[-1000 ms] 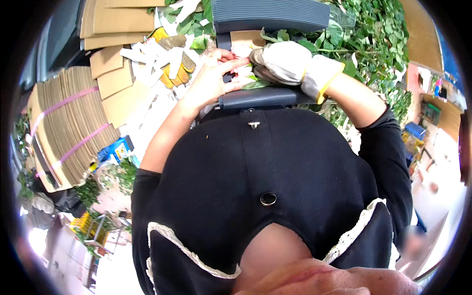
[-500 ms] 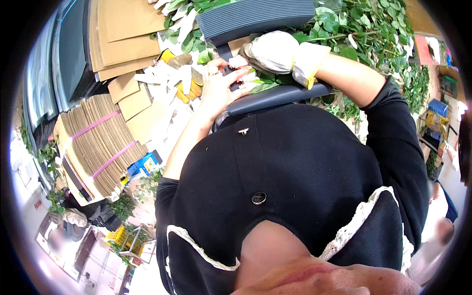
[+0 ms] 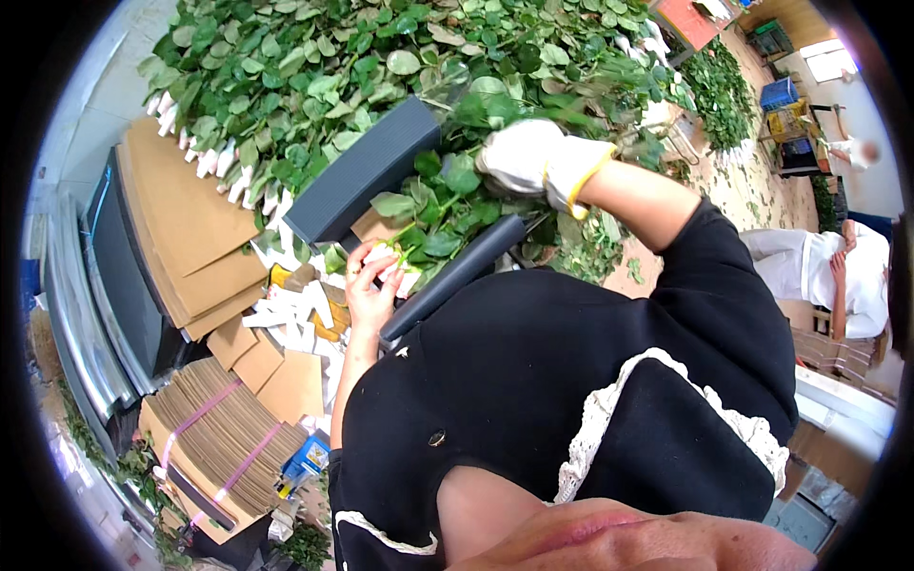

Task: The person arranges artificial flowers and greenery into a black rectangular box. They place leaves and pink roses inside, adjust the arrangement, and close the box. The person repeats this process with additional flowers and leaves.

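Note:
My left hand (image 3: 369,300), bare with a ring on one finger, has its fingers curled round a pale flower head (image 3: 384,257), which looks like a rose. Its leafy stem (image 3: 433,224) lies in the gap between two dark grey padded blocks, a ribbed one (image 3: 367,171) behind and a smooth bar (image 3: 457,271) close to my body. At the right end of this gap, my right hand (image 3: 524,157) wears a white glove with a yellow-edged cuff. Its fingers are bent in around leafy stems, some of them blurred, and the fingertips are partly hidden by leaves.
A deep pile of leafy stems (image 3: 381,57) with white-wrapped ends covers the far side. On the left are cardboard sheets (image 3: 195,209), a strapped cardboard bundle (image 3: 214,428) and white strips beside a yellow-brown glove (image 3: 328,319). A person in white (image 3: 852,276) is at the right.
The view has turned and shows more of the leafy pile. My hands have moved apart: the left stays at the flower, while the right has drawn away along the stems to the right.

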Action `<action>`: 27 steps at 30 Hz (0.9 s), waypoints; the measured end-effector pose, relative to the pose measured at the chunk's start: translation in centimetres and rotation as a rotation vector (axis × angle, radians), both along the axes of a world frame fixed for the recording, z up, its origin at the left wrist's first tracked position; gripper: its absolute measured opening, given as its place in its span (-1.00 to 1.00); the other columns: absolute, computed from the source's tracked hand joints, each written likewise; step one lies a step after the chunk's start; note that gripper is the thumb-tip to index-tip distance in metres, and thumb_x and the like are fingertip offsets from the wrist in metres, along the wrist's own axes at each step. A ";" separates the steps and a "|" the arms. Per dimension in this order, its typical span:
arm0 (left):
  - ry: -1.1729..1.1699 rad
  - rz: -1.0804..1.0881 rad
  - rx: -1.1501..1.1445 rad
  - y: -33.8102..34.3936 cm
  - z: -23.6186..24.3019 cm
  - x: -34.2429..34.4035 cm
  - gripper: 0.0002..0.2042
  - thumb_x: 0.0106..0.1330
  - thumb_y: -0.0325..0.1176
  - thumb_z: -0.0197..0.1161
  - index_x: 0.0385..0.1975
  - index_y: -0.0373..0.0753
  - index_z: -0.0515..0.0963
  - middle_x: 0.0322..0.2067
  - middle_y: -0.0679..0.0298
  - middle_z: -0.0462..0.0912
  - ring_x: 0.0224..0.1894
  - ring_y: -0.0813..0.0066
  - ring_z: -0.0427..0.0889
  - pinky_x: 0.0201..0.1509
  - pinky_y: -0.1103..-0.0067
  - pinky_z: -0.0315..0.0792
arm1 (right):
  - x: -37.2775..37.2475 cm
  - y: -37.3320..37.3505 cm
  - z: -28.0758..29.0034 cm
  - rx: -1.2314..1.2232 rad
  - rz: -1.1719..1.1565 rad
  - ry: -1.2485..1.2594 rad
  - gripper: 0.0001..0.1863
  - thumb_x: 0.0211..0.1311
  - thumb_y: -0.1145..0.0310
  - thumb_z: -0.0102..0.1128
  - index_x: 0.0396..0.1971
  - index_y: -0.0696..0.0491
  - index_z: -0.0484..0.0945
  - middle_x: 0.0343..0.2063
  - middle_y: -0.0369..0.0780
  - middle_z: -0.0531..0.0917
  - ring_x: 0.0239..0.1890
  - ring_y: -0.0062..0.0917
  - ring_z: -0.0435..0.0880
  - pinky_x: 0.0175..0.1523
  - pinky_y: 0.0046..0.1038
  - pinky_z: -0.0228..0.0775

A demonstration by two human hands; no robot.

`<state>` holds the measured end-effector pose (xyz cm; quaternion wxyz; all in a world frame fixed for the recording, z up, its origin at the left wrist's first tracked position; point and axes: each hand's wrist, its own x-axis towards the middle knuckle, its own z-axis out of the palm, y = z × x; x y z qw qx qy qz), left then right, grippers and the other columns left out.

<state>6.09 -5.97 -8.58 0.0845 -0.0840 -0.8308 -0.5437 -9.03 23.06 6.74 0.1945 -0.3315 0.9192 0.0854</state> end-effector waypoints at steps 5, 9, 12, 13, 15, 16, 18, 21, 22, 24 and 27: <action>-0.106 -0.023 0.011 -0.6 1.1 0.2 -0.76 0.03 -0.45 0.42 -0.26 -0.22 0.66 0.02 0.08 0.47 0.08 0.22 0.49 0.13 0.43 0.41 | 1.2 -0.2 -1.6 -0.018 -0.047 -0.093 -0.73 0.14 0.34 -0.01 -0.33 0.06 0.68 -0.35 -0.04 0.70 -0.27 -0.12 0.70 -0.17 -0.18 0.53; -0.146 -0.047 -0.039 0.0 1.6 -1.1 -0.78 0.04 -0.44 0.41 -0.27 -0.21 0.67 0.01 0.12 0.50 0.06 0.24 0.52 0.11 0.42 0.45 | 0.1 2.5 -6.1 -0.344 -0.060 -0.053 -0.72 0.18 0.19 0.07 -0.33 0.08 0.62 -0.35 0.02 0.66 -0.25 -0.03 0.65 -0.15 -0.13 0.50; -0.045 -0.009 -0.061 0.0 1.2 -0.5 -0.77 0.01 -0.43 0.44 -0.28 -0.20 0.67 0.00 0.09 0.52 0.01 0.21 0.56 0.03 0.43 0.51 | 1.2 3.2 -4.7 -0.484 -0.062 0.082 -0.75 0.17 0.18 0.16 -0.33 0.07 0.56 -0.37 -0.02 0.61 -0.33 -0.05 0.63 -0.19 -0.12 0.48; 0.004 -0.013 -0.083 -0.3 1.0 -0.1 -0.72 0.02 -0.41 0.43 -0.22 -0.18 0.65 0.01 0.08 0.52 -0.01 0.20 0.58 0.00 0.41 0.52 | 1.6 2.9 -4.1 -0.564 -0.062 0.142 -0.77 0.18 0.20 0.16 -0.34 0.05 0.55 -0.37 -0.04 0.61 -0.35 -0.08 0.63 -0.22 -0.13 0.49; 0.096 0.020 -0.128 -0.7 0.8 0.4 -0.59 0.02 -0.39 0.42 -0.06 -0.18 0.58 0.02 0.05 0.52 0.00 0.14 0.57 0.01 0.36 0.50 | 2.4 1.6 -2.0 -0.571 -0.103 0.317 -0.81 0.19 0.22 0.17 -0.33 0.03 0.57 -0.42 -0.09 0.60 -0.38 -0.15 0.64 -0.28 -0.20 0.50; 0.091 0.026 -0.111 -0.6 0.7 0.4 -0.48 0.03 -0.35 0.40 0.06 -0.22 0.48 0.01 0.03 0.51 0.02 0.06 0.54 0.07 0.31 0.44 | 2.6 1.1 -1.0 -0.572 -0.074 0.363 -0.84 0.21 0.26 0.14 -0.36 0.03 0.57 -0.47 -0.11 0.59 -0.43 -0.19 0.64 -0.33 -0.23 0.49; 0.001 0.043 -0.149 -0.5 1.1 0.1 -0.43 0.00 -0.30 0.42 0.07 -0.26 0.45 0.02 0.06 0.52 0.08 0.04 0.47 0.18 0.28 0.32 | 2.5 0.4 -1.1 -0.429 -0.075 0.284 -0.86 0.19 0.29 0.15 -0.39 0.04 0.56 -0.47 -0.09 0.60 -0.41 -0.17 0.64 -0.31 -0.21 0.49; 0.011 -0.031 -0.254 -0.4 2.8 -1.5 -0.46 -0.02 -0.23 0.43 0.02 -0.22 0.49 0.05 0.09 0.51 0.12 0.09 0.42 0.22 0.27 0.28 | 1.6 1.8 -6.2 -0.299 -0.022 0.099 -0.81 0.17 0.24 0.13 -0.33 0.04 0.57 -0.40 -0.05 0.64 -0.27 -0.12 0.65 -0.14 -0.16 0.50; 0.017 -0.003 -0.262 -0.4 2.9 -1.4 -0.46 -0.02 -0.22 0.44 0.02 -0.20 0.50 0.05 0.10 0.51 0.13 0.09 0.41 0.22 0.27 0.27 | 0.8 1.0 -4.7 -0.333 0.006 -0.008 -0.74 0.15 0.23 0.14 -0.25 0.06 0.58 -0.33 -0.02 0.66 -0.19 -0.10 0.65 -0.06 -0.17 0.49; -0.012 0.041 -0.249 -0.5 2.8 -0.6 -0.45 -0.04 -0.21 0.46 0.02 -0.17 0.51 0.05 0.16 0.53 0.16 0.09 0.38 0.23 0.27 0.26 | -2.1 -1.0 1.6 -0.116 -0.085 -0.405 -0.69 0.14 0.19 0.18 -0.19 0.05 0.60 -0.26 0.01 0.67 -0.15 -0.14 0.66 -0.02 -0.23 0.49; -0.047 0.048 -0.150 -0.3 2.5 0.0 -0.46 -0.04 -0.25 0.47 0.02 -0.18 0.50 0.00 0.20 0.57 0.15 0.12 0.37 0.25 0.29 0.24 | -7.2 -5.2 5.6 -0.662 0.197 0.246 -0.69 0.29 0.15 0.14 -0.31 0.12 0.64 -0.55 -0.12 0.66 -0.50 -0.30 0.69 -0.37 -0.42 0.54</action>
